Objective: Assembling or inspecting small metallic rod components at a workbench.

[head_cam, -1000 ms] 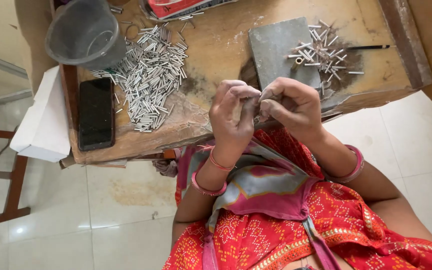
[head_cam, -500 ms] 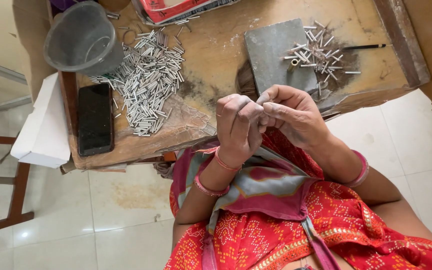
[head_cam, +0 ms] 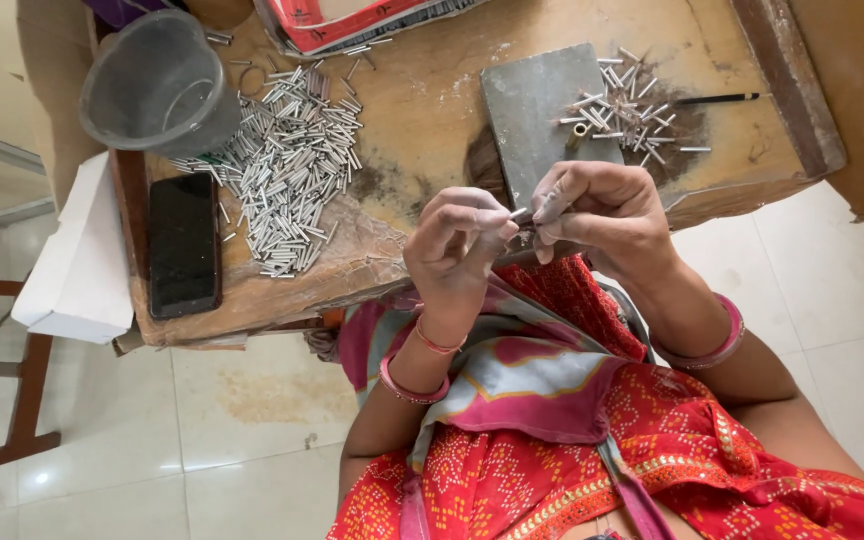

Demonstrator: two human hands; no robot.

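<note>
Spreading across the worn wooden table [head_cam: 422, 110] lies a heap of metal tubes [head_cam: 287, 170]. Above its near edge, left hand [head_cam: 457, 250] and right hand [head_cam: 597, 210] pinch one small tube [head_cam: 519, 213] by its ends; it looks light, stiff, slippery.

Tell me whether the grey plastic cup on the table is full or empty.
Empty, it seems: the grey plastic cup stands upright at the table's corner, and only its bare bottom shows inside; the metal pins lie beside it.

A worn wooden table [head_cam: 422, 120] is seen on a pale tiled floor [head_cam: 242, 430], where light is reflected. A wooden frame [head_cam: 12, 400] is set at left, a white box [head_cam: 77, 270] beside the table.
</note>
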